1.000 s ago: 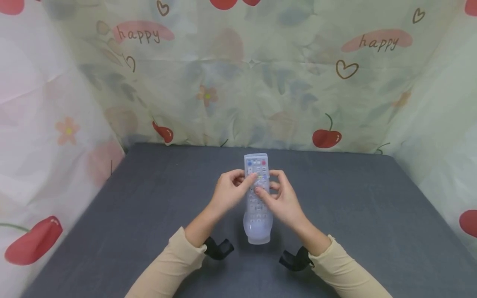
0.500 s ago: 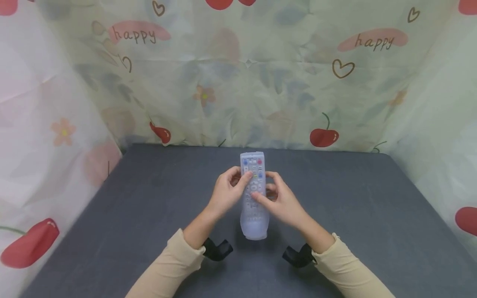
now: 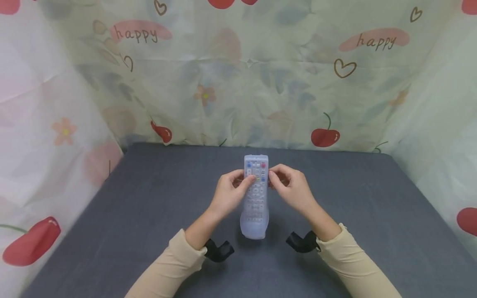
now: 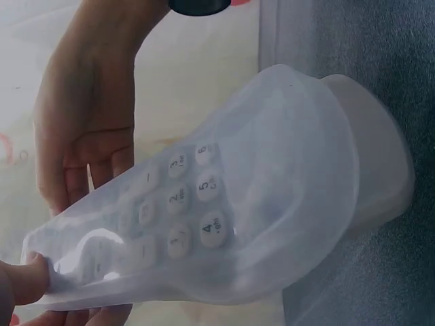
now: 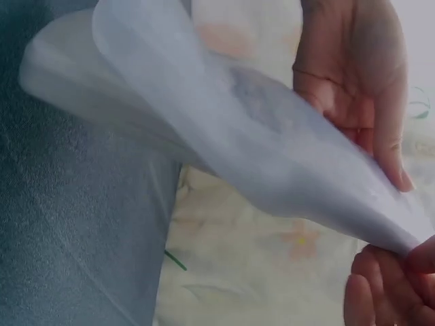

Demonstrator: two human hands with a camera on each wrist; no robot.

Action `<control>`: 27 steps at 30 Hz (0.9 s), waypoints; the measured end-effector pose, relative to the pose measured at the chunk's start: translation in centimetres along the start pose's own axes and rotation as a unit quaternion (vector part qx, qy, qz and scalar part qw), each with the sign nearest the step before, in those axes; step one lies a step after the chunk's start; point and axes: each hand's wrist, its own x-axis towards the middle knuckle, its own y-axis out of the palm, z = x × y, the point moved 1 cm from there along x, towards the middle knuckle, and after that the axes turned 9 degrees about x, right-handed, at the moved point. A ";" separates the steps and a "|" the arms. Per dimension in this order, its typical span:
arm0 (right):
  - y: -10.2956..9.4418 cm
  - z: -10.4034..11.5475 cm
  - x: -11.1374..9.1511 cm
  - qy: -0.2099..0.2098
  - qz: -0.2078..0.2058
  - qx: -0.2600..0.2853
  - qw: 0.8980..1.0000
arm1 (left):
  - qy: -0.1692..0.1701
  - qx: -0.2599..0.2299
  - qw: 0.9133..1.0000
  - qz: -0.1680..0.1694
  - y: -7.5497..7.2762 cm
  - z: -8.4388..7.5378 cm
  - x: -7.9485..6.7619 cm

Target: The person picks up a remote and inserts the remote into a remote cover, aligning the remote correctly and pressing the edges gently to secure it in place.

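Observation:
A remote control (image 3: 255,190) in a translucent cover (image 3: 255,228) is held up over the dark table, its buttons facing the head camera. My left hand (image 3: 228,191) grips its left side, thumb across the buttons and fingers behind. At the upper right edge, my right hand (image 3: 294,188) pinches the cover between thumb and curled fingers. Number keys show through the cover in the left wrist view, where its wide lower end (image 4: 299,176) bulges and a pale grey end piece (image 4: 377,149) sticks out beyond it. From the right wrist, the cover's side (image 5: 272,156) looks loose and flared.
The dark grey table (image 3: 149,215) lies below both hands. A patterned cloth (image 3: 253,82) with cherries, hearts and lettering hangs behind it and along both sides. Black straps (image 3: 220,250) stick out from under the beige sleeves at both wrists.
My right thumb has come off the front buttons to the right edge, and the right hand has moved up and outward. The left hand keeps its grip, and the remote control has shifted slightly.

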 end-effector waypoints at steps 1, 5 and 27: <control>0.0 0.0 0.0 -0.005 -0.002 -0.007 1.000 | -0.003 -0.002 1.000 -0.001 0.0 0.0 0.0; 0.1 0.1 0.1 -0.041 -0.006 -0.048 0.998 | -0.015 -0.023 1.000 -0.005 0.1 0.0 -0.1; 1.5 0.1 0.1 -0.205 -0.064 -0.210 0.954 | -0.051 -0.130 0.984 -0.111 0.6 -0.4 -0.3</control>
